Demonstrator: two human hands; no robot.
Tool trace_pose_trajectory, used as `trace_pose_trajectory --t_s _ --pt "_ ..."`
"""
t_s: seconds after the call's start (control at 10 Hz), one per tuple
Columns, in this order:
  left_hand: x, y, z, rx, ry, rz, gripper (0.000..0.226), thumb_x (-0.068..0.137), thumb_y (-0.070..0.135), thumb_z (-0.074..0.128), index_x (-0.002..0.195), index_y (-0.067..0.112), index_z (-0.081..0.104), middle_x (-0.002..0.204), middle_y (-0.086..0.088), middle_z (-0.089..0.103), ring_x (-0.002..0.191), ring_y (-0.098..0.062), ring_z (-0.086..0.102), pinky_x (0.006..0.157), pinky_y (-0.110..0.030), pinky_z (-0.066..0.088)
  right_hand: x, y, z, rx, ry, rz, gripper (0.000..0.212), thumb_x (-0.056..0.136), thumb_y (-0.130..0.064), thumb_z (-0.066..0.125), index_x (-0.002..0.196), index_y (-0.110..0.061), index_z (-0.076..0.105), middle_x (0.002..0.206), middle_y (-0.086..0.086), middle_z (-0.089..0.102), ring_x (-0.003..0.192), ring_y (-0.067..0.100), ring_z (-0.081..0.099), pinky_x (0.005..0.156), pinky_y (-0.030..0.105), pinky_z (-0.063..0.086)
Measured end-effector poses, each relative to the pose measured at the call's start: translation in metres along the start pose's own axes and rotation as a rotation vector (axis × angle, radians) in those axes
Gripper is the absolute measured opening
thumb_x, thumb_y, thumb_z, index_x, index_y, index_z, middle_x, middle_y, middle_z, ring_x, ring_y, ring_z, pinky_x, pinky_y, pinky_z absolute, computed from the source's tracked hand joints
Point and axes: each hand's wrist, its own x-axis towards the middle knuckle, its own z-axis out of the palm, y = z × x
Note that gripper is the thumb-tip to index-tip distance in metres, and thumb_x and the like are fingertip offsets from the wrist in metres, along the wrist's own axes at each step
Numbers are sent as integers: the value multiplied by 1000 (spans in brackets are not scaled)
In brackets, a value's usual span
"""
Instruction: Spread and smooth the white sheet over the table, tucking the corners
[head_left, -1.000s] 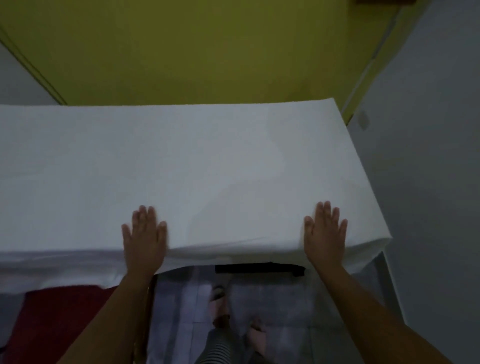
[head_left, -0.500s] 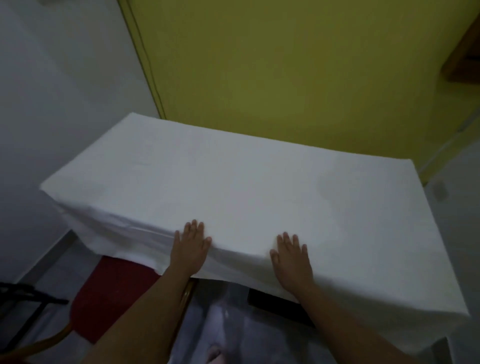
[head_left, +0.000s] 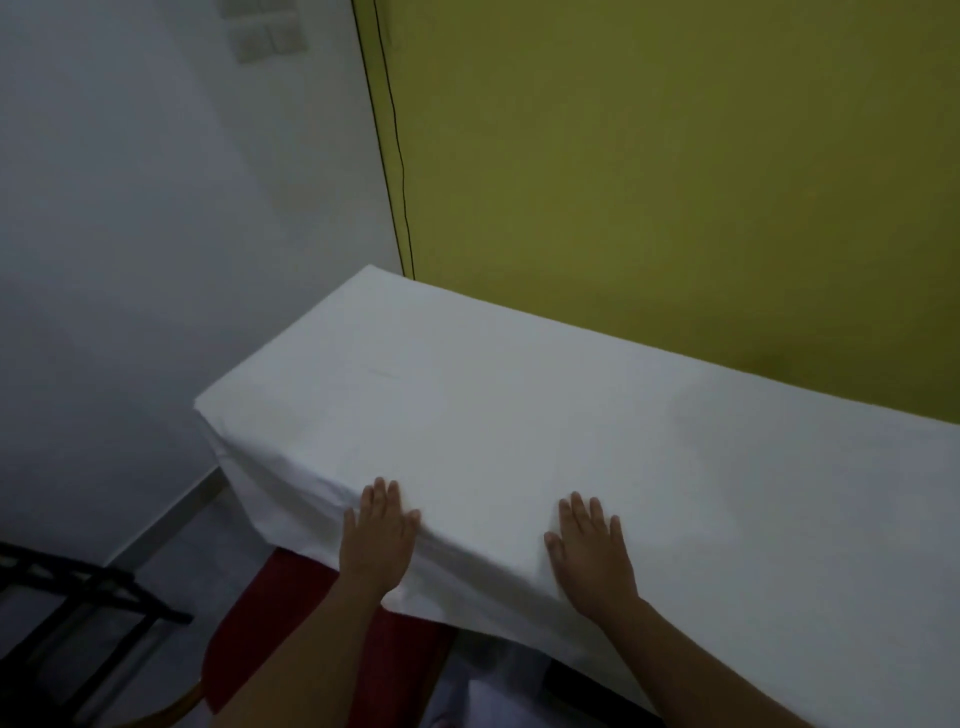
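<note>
White sheet (head_left: 545, 415) covers table against yellow wall (head_left: 675, 182), near edge overhanging red chair seat (head_left: 291, 587). Left hand (head_left: 378, 540) and right hand (head_left: 592, 551) lie flat on sheet's near edge, fingers straight, close together.

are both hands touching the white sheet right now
Touching. The head view shows the left hand and right hand lying flat, fingers straight, on the white sheet at the table's near edge, no gap visible.
</note>
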Motion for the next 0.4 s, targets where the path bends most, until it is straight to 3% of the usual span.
trace_pose_trajectory --t_s 0.1,0.2,0.4 --pt "27 -29 -11 14 13 25 86 84 62 -22 151 12 -3 158 -7 -8 148 -23 -1 118 -46 4 32 -27 1 -3 -24 -6 58 102 -41 15 153 -14 7 162 5 1 148 24 -3 119 44 0" --pt "56 -48 -28 45 -4 5 66 99 50 2 152 12 -1 160 -8 -5 148 -23 -2 119 -46 4 58 -45 -4 0 -33 -8 59 102 -42 15 152 -13 6 162 6 1 148 25 -3 119 44 -1" --pt "109 -33 -84 81 14 68 59 102 44 14 152 12 9 161 -9 4 148 -23 3 118 -46 4 113 -63 -42 -32 -202 -130 61 102 -43 18 153 -13 3 162 5 -4 148 25 -6 119 46 -2"
